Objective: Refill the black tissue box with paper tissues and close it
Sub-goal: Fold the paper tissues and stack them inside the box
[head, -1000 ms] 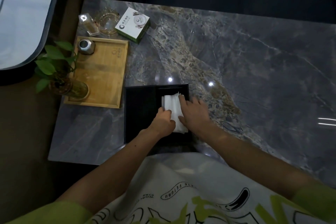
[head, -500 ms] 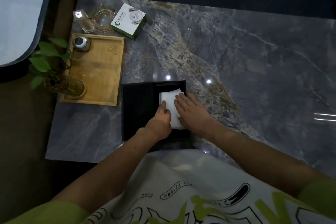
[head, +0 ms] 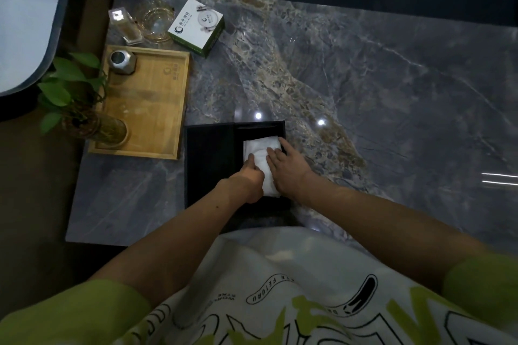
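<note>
- A black tissue box (head: 260, 128) is set open at the marble worktop's (head: 392, 92) near edge.
- White paper tissues (head: 260, 148) are seen inside it.
- The right hand (head: 286, 171) is pressed flat on them, fingers straight.
- The left hand (head: 248, 179) is laid on their left edge; whether it grips cannot be told.

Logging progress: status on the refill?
Left grip pinches white paper tissue stack; right grip presses it flat. Black rectangular tissue box open. Nothing blocking.
</note>
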Demonstrator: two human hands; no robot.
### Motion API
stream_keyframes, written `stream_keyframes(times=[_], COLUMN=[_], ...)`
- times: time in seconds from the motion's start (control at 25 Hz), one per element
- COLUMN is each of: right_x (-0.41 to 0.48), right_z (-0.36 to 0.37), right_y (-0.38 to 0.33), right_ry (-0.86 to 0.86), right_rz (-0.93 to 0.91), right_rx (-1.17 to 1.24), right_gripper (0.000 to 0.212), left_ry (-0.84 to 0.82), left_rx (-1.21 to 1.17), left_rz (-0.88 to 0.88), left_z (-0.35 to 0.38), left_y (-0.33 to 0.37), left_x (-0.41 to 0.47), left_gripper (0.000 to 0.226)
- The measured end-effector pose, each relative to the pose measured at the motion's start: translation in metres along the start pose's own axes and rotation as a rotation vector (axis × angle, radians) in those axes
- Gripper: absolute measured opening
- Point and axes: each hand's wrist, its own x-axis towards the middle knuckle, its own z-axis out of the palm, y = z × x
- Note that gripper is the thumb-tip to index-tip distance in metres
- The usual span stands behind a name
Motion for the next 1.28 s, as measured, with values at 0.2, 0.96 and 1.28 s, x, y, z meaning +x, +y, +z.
stream_keyframes(times=[0.2,0.96,1.28], right_x=[-0.004,-0.029,-0.024], right_z=[0.0,0.016,0.005], right_y=[0.006,-0.001,0.005], right_ry=[0.125,0.294,0.398], right_rz=[-0.028,-0.162,-0.045], right_rx=[0.169,0.343,0.425], right_gripper=[0.077,0.037,0.049], left_ry=[0.041,0.199,0.366], left_rx=[0.026,0.146,0.117], left_rz=[0.118,0.334,0.265], left_z=[0.002,0.02,0.017], left_y=[-0.004,-0.018,-0.023], left_x=[0.008,0.01,0.002], left_gripper=[0.049,0.042,0.055])
